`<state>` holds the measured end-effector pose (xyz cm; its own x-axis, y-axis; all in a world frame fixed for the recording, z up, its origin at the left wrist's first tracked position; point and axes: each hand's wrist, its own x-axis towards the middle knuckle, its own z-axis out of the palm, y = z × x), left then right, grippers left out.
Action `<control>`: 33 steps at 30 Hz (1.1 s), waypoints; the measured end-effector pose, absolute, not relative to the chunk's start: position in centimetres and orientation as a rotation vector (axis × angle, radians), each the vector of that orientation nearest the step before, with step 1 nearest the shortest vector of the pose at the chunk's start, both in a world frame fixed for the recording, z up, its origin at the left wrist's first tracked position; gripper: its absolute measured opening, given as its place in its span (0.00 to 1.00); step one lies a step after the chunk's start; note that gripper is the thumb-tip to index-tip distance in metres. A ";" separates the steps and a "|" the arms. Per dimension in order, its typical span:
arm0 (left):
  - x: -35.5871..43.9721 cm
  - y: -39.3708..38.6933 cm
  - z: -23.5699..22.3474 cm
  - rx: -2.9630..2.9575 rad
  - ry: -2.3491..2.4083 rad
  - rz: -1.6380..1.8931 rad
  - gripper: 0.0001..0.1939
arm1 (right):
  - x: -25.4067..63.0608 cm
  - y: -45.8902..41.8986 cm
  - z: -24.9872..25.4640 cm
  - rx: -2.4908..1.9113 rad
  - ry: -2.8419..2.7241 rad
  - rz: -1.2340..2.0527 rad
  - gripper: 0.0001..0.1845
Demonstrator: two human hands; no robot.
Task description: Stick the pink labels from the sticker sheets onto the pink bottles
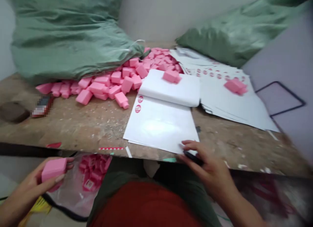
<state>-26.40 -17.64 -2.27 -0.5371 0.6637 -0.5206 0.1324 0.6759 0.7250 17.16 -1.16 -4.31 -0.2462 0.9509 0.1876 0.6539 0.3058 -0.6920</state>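
At the lower left, below the table edge, my left hand (33, 184) is closed around a pink plastic bottle (54, 170). My right hand (207, 165) pinches a small black tool (193, 157) whose exact kind I cannot make out. Its fingertips are over the near right corner of a white sticker sheet (156, 126). Two round red stickers (138, 108) remain near that sheet's left edge. Its far part is folded over, and a pink bottle (171, 76) lies on the fold.
Many pink bottles (97, 87) are heaped beside a green sack (68, 48). On the right, more sticker sheets (232, 105) lie under a pink bottle (236, 86). A red phone (42, 106) sits at left. Under the table edge, a clear bag (66, 201) holds pink bottles.
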 end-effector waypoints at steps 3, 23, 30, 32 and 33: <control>-22.0 -12.4 0.0 0.880 1.870 0.849 0.21 | 17.3 -1.0 -5.2 -1.337 -2.194 0.606 0.15; -14.1 -2.3 -0.1 0.407 1.457 1.126 0.30 | 19.3 0.4 -7.9 -1.194 -2.151 0.202 0.17; -13.5 -0.8 1.4 0.063 1.148 1.329 0.14 | 15.4 1.3 -4.6 -0.987 -2.353 -0.105 0.19; -13.4 -0.6 1.7 0.004 1.111 1.348 0.13 | 14.6 1.5 -4.1 -0.976 -2.381 -0.160 0.18; -13.4 -0.5 1.8 -0.020 1.094 1.356 0.13 | 14.3 1.6 -3.9 -0.974 -2.392 -0.158 0.18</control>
